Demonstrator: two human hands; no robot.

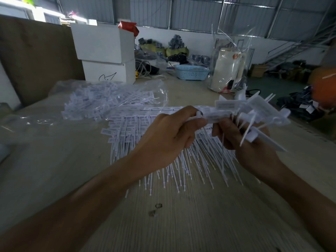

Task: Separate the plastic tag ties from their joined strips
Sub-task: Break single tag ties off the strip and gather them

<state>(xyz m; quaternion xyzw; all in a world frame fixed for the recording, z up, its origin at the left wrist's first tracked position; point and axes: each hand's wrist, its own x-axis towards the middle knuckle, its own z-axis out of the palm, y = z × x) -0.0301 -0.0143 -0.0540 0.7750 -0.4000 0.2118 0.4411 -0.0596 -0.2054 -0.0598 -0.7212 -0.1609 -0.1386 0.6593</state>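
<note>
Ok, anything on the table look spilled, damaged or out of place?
Nothing damaged. The ties in the right hand splay at mixed angles, while the pile on the table lies roughly aligned.

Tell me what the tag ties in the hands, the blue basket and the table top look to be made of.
Tag ties: white moulded plastic, matt, with thin stiff tails.
Blue basket: plastic, apparently; its walls are pierced in a moulded lattice.
Table top: probably wood or board, pale and dull, with faint straight grain lines.
</note>
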